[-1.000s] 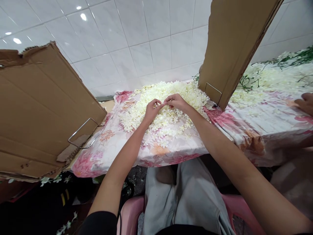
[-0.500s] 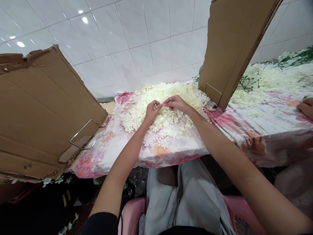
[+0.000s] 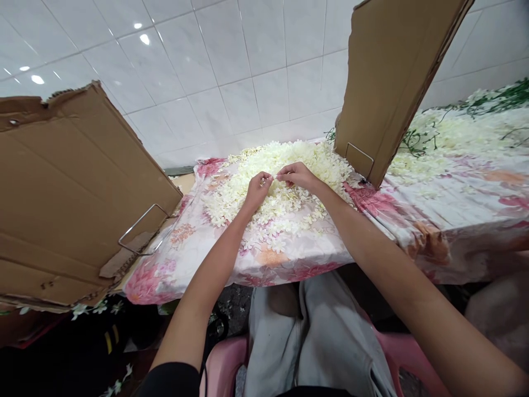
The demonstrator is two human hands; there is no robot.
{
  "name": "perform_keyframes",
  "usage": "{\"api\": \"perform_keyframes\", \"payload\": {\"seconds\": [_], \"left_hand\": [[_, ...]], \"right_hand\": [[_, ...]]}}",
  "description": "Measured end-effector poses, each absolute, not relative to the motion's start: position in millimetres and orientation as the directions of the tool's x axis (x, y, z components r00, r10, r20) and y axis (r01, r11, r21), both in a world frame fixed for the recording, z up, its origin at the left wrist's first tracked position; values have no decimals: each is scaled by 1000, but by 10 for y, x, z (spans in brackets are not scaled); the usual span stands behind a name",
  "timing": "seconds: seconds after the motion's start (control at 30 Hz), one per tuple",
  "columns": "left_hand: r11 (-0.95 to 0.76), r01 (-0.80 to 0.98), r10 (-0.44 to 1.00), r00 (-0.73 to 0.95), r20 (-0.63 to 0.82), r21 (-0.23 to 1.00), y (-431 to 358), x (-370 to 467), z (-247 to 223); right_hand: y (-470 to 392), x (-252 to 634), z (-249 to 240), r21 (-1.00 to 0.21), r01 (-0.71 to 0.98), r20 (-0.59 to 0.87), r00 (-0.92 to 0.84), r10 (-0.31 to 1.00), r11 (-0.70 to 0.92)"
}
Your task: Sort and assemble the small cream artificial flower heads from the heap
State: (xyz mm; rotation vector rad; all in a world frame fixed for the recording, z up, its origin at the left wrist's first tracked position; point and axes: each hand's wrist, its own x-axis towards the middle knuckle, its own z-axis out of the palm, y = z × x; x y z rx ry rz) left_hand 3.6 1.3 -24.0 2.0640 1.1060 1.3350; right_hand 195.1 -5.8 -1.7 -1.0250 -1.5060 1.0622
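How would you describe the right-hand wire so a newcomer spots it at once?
Start at the tiled wall, then the cardboard standing just right of the flower pile. The wire is the thin metal bracket low on that board; it looks smaller than the left wire and sits nearer the wall.

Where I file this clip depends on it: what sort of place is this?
Probably a small indoor workroom for handling flowers: white blossoms lie heaped on a flower-print cloth, cardboard panels flank the heap, and a tiled wall stands behind.
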Motion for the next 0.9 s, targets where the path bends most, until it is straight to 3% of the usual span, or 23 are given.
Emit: {"api": "perform_keyframes", "payload": {"seconds": [0.33, 0.53, 0.9], "left_hand": [[-600, 343, 799, 204, 566, 723, 38, 26, -237], [-503, 280, 864, 143, 482, 818, 78, 18, -278], [-554, 266, 833, 194, 519, 789, 36, 29, -263]], "right_hand": [[-107, 1937, 31, -964, 85, 236, -162, 958, 251], [-115, 1940, 56, -961, 103, 239, -147, 960, 256], [-106, 1932, 30, -963, 110, 228, -167, 959, 248]]}}
